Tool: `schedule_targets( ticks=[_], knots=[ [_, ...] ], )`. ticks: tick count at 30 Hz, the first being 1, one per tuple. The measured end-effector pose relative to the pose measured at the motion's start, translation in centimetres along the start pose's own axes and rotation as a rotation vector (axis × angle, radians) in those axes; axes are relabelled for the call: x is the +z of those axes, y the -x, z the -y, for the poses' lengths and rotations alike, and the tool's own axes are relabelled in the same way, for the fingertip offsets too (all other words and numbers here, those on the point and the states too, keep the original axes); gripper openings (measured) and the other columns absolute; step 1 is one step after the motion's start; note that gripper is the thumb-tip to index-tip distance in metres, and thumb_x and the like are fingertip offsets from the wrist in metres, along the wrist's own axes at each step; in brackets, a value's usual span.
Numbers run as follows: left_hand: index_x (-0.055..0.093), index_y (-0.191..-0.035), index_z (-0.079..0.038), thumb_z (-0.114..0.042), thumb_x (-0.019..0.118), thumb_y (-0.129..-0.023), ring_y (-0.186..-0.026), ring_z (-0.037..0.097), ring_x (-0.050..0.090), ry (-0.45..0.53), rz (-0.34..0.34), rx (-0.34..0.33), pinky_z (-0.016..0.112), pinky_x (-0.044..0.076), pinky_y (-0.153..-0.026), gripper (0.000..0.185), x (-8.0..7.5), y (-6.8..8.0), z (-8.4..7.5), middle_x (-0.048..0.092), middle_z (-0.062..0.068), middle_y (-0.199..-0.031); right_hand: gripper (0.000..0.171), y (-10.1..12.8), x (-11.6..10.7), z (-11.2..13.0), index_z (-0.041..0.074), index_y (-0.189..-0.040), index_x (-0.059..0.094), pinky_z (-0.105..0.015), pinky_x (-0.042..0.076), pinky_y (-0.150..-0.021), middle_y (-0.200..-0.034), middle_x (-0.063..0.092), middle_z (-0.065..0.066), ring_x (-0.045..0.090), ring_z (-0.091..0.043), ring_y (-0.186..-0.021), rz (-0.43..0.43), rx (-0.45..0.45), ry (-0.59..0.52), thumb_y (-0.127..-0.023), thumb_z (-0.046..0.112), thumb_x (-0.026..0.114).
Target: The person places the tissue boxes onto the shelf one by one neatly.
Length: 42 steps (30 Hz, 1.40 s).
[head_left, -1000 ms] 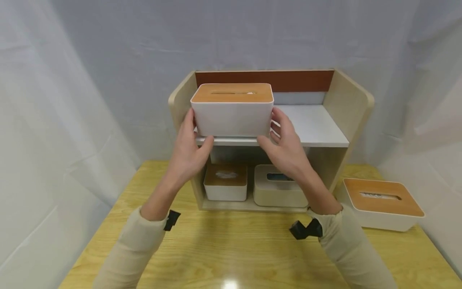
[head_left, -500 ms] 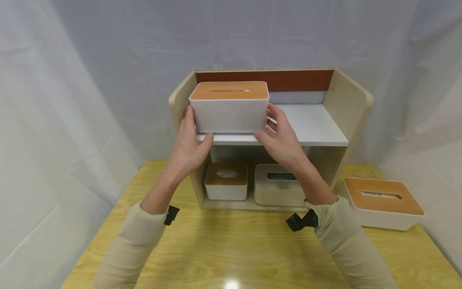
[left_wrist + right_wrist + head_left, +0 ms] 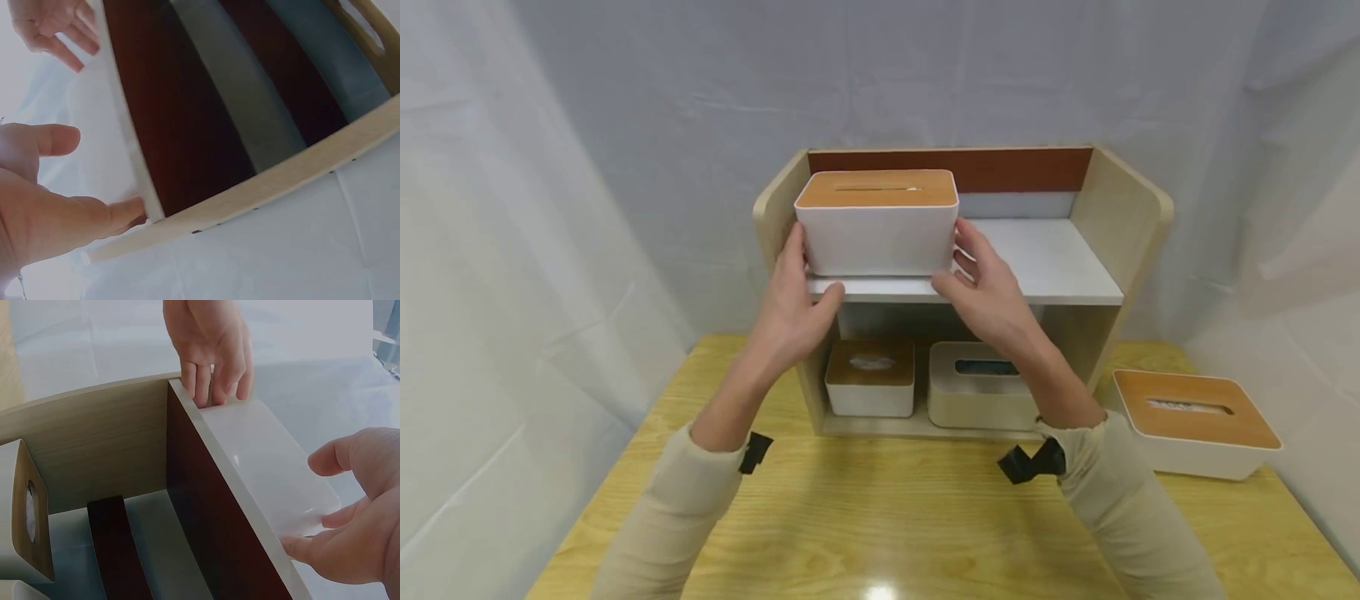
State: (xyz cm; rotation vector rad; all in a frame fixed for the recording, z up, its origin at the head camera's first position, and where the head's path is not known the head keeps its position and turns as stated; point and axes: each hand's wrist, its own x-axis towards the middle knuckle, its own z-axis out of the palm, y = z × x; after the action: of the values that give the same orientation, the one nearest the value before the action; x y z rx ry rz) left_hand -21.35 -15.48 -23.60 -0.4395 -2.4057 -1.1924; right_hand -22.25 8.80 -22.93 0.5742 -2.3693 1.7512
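Tissue box (image 3: 877,223) sits on the shelf's (image 3: 1045,267) upper board, left side, near the front edge. Our left hand (image 3: 790,304) and right hand (image 3: 988,292) flank it, fingers relaxed and spread, touching its ends. Risk: a careless nudge tips it off.

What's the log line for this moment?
left hand: touching tissue box | right hand: touching box | box: on upper shelf
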Motion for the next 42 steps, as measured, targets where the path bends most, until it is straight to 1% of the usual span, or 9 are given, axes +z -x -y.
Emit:
schedule_targets(
  ticks=[4,10,15,21,25,29,32,36,42],
  knots=[
    [0.006,-0.160,-0.008,-0.010,0.058,-0.094,-0.148,0.026,0.024,0.061,0.033,0.003,0.043,0.023,-0.120,0.084,-0.3,1.0,-0.6,0.018,0.013,-0.163,0.072,0.8,-0.2,-0.1,0.018,-0.159,0.020,-0.037,0.031,-0.117,-0.163,0.024,-0.001,0.027,-0.019,-0.148,0.021,-0.015,0.003,-0.097,0.015,0.057],
    [0.001,-0.160,-0.012,-0.017,0.057,-0.099,-0.149,0.028,0.021,0.105,0.103,-0.041,0.044,0.024,-0.120,0.083,-0.6,2.6,-1.6,0.007,0.004,-0.166,0.071,2.3,-0.7,0.1,0.019,-0.159,0.022,-0.038,0.030,-0.117,-0.162,0.027,-0.001,0.029,-0.017,-0.147,0.046,-0.046,-0.022,-0.098,0.013,0.057],
    [0.003,-0.161,-0.015,-0.019,0.057,-0.100,-0.150,0.024,0.019,0.136,0.129,-0.009,0.042,0.023,-0.121,0.081,-0.4,4.1,-2.3,0.007,-0.002,-0.166,0.072,4.1,-1.2,0.1,0.017,-0.160,0.020,-0.035,0.030,-0.117,-0.162,0.027,-0.003,0.029,-0.016,-0.147,0.068,-0.076,-0.034,-0.099,0.012,0.058],
    [0.004,-0.161,-0.015,-0.021,0.057,-0.101,-0.151,0.024,0.017,0.175,0.169,0.044,0.042,0.022,-0.121,0.080,0.4,6.1,-3.3,0.008,0.000,-0.167,0.069,6.5,-1.7,-0.4,0.017,-0.160,0.020,-0.024,0.032,-0.114,-0.163,0.026,-0.004,0.028,-0.020,-0.148,0.098,-0.105,-0.049,-0.101,0.008,0.055],
    [0.007,-0.161,-0.014,-0.018,0.059,-0.099,-0.150,0.023,0.019,0.168,0.188,0.064,0.043,0.024,-0.120,0.081,1.4,7.7,-3.7,0.010,0.003,-0.166,0.068,8.2,-1.9,-1.0,0.012,-0.159,0.020,-0.019,0.034,-0.111,-0.162,0.028,-0.008,0.029,-0.021,-0.147,0.123,-0.114,-0.067,-0.101,0.005,0.055],
    [0.010,-0.160,-0.013,-0.014,0.061,-0.098,-0.150,0.024,0.021,0.158,0.204,0.090,0.046,0.026,-0.119,0.081,2.5,9.2,-3.6,0.015,0.005,-0.165,0.067,9.8,-1.9,-1.9,0.013,-0.159,0.021,-0.017,0.035,-0.109,-0.161,0.030,-0.006,0.030,-0.021,-0.147,0.133,-0.129,-0.071,-0.101,0.004,0.054],
    [0.010,-0.160,-0.013,-0.013,0.062,-0.098,-0.150,0.024,0.022,0.176,0.220,0.085,0.047,0.027,-0.119,0.081,3.0,10.0,-3.2,0.015,0.004,-0.165,0.066,10.9,-1.9,-2.7,0.016,-0.159,0.023,-0.016,0.035,-0.108,-0.160,0.032,-0.006,0.031,-0.024,-0.146,0.123,-0.140,-0.068,-0.101,0.003,0.054],
    [0.010,-0.160,-0.014,-0.016,0.061,-0.099,-0.150,0.020,0.020,0.227,0.244,0.020,0.043,0.025,-0.120,0.080,3.2,10.9,-2.5,0.013,-0.001,-0.165,0.066,12.2,-1.9,-3.7,0.014,-0.158,0.025,-0.016,0.036,-0.108,-0.159,0.033,-0.011,0.035,-0.023,-0.144,0.099,-0.155,-0.078,-0.100,0.001,0.054],
    [0.008,-0.161,-0.019,-0.026,0.060,-0.101,-0.150,0.022,0.018,0.328,0.268,-0.115,0.044,0.027,-0.118,0.080,3.6,12.3,-0.8,0.012,-0.001,-0.165,0.065,13.5,-1.8,-5.5,0.005,-0.157,0.025,-0.016,0.037,-0.107,-0.157,0.032,-0.021,0.040,-0.001,-0.137,0.073,-0.131,-0.150,-0.099,-0.003,0.053]
  ],
)
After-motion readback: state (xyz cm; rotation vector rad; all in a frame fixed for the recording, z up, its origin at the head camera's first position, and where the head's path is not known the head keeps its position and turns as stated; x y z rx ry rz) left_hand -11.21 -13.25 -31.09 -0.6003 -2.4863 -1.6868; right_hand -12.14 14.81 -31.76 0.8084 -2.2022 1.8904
